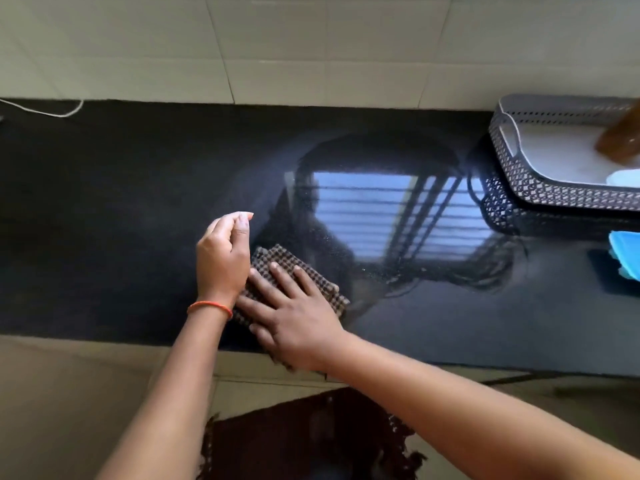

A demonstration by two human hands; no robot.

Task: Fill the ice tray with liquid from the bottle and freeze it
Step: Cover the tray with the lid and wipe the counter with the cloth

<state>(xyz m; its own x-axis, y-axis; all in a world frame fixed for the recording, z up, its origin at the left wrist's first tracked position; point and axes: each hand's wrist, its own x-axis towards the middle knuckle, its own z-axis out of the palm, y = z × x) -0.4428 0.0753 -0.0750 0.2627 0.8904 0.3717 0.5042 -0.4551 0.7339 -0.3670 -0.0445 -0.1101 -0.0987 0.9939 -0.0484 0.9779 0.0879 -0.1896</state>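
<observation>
Far to the left of a folded brown-and-cream checked cloth (298, 271), a thin white cord (45, 112) lies on the glossy black stone countertop (104, 220), against the pale tiled wall (277, 46). Just left of the cloth is the left hand (221, 254), with an orange wrist band (209, 306); its fingers are curled inward and nothing shows in them. The right hand (294, 317) presses flat on the cloth, fingers straight and spread. Below the cloth, a dark maroon floor mat (311, 441) lies on the floor. Far right of the cloth, by the wall, a grey perforated basket (512, 168) holds a blurred amber-brown bottle (620, 140). Nearer than the basket, a light blue plastic ice tray (625, 258) sits on the countertop, cut off by the frame's edge.
</observation>
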